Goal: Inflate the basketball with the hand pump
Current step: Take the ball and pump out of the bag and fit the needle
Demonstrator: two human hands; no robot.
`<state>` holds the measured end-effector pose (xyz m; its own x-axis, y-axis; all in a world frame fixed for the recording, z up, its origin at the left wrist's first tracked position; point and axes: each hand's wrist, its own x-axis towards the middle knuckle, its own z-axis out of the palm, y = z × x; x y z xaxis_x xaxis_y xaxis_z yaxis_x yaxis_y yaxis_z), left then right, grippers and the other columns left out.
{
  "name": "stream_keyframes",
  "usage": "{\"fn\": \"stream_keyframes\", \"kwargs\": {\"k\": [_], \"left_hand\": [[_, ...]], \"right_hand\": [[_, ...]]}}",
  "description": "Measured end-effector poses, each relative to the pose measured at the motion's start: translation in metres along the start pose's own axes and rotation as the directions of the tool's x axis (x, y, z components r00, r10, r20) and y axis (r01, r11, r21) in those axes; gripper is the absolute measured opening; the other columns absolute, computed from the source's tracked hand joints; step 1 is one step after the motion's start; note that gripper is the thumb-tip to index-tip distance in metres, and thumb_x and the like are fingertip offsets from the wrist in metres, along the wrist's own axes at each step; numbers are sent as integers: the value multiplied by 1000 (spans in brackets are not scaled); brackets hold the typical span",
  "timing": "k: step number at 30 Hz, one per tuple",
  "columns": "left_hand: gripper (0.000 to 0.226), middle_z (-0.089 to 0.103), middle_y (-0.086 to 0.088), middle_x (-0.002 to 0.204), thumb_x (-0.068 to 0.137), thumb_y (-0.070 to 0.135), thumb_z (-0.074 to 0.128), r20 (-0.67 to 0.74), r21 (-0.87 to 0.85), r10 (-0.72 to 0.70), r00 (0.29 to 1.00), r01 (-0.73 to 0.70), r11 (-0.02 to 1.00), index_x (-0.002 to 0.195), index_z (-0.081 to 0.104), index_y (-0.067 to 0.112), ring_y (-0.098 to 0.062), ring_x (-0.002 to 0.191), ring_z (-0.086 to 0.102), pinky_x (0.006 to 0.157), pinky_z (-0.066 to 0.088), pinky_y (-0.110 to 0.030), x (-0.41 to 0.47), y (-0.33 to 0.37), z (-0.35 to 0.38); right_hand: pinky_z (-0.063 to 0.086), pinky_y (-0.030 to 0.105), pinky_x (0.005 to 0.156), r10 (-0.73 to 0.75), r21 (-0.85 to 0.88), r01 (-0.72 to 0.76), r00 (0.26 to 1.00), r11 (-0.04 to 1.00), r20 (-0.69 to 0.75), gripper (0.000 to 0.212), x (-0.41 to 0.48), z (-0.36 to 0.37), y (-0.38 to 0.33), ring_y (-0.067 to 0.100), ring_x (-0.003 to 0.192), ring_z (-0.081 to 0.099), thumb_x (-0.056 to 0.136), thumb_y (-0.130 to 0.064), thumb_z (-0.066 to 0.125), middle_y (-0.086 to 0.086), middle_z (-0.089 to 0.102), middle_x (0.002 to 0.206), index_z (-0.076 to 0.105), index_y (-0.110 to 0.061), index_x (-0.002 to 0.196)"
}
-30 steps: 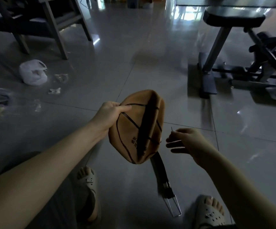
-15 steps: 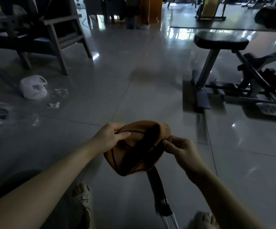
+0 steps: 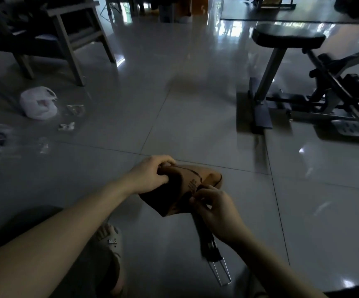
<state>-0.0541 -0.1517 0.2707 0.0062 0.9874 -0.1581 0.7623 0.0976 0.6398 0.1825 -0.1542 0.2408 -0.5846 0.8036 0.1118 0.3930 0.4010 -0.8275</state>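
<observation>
Right hand [image 3: 213, 209] now closing onto the basketball [image 3: 198, 179], fingers pinching what looks like a needle [image 3: 192, 192] against its skin. Pump [image 3: 206, 244] lying on the floor just under the basketball. Left hand [image 3: 150, 177] clamping its far fold. Basketball is looking limp, soft, light: grip the folded edge.

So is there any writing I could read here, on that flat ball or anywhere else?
Deflated basketball: dark printed lettering in short rows, too small and blurred to read.
Sandal: a small pale mark on the strap, too small to read.
Nothing else in view shows readable text.
</observation>
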Motion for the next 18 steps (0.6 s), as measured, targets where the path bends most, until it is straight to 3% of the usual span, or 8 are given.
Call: {"fn": "stream_keyframes", "kwargs": {"k": [3,8,10,13,15,18], "left_hand": [[74,62,9,127,76,14,67,144,-1,-20,989,21,1000,144,48,37,-9,109,61,96,51,-34,0,3,14],[103,52,4,132,68,33,77,430,-11,-47,901,58,998,154,22,46,-15,104,61,89,53,-33,1,4,12],[108,44,9,139,67,42,82,422,42,-41,906,26,999,152,18,54,-15,115,53,98,47,-34,-1,4,16],[98,39,9,144,63,57,72,355,44,26,934,-44,998,144,17,67,-16,127,44,108,41,-45,-3,0,27],[89,48,9,131,65,63,67,291,77,75,954,-101,992,142,22,65,-15,118,50,102,46,-42,-3,0,28],[66,55,10,100,73,59,64,205,170,186,961,-222,960,137,48,50,-9,89,55,79,50,-35,-6,10,25]], "right_hand": [[50,16,72,1,-12,-1,999,1000,35,15,-4,5,-4,2,83,62,96,-16,62,-15,64,90,70,-25,87],[47,25,58,49,22,-49,998,999,27,19,-2,8,-1,5,66,60,98,-18,58,-11,64,71,67,-21,81],[44,32,53,83,102,-86,996,991,33,24,-1,8,2,9,56,56,99,-22,58,-6,60,64,64,-19,76],[43,44,55,132,236,-137,990,962,41,32,2,8,1,20,54,50,98,-23,58,-6,52,58,57,-26,66],[46,41,60,152,276,-162,987,948,57,31,5,3,-2,16,60,57,99,-18,56,-7,58,63,62,-25,70],[59,41,74,206,320,-209,978,924,42,22,10,-10,-6,21,79,72,101,-17,52,7,74,85,70,-10,90]]}}
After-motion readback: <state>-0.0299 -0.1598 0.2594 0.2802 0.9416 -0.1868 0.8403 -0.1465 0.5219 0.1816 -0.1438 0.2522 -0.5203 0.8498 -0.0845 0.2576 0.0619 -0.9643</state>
